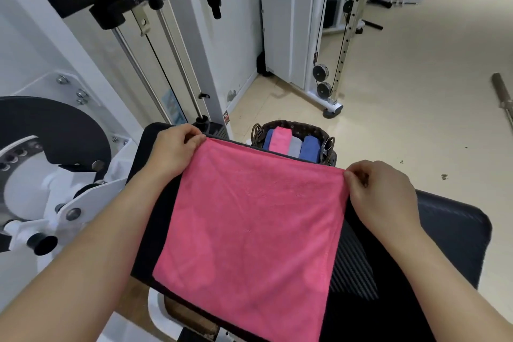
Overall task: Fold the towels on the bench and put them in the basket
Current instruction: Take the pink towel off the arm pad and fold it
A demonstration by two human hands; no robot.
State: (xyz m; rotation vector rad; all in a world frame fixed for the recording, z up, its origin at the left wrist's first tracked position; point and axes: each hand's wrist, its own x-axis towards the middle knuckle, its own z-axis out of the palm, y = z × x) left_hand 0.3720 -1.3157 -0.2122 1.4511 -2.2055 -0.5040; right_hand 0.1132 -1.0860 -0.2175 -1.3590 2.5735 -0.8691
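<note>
A pink towel [249, 233] lies spread flat over the black bench [433, 236], its far edge stretched between the two hands. The left hand [173, 151] pinches the far left corner between thumb and curled fingers, the forearm reaching in from the lower left. The right hand [381, 191] pinches the far right corner the same way, knuckles up, its forearm coming in from the lower right. Just beyond the towel's far edge, a dark woven basket [329, 153] sits on the floor, holding folded towels [294, 144] in blue, pink and grey, standing side by side.
</note>
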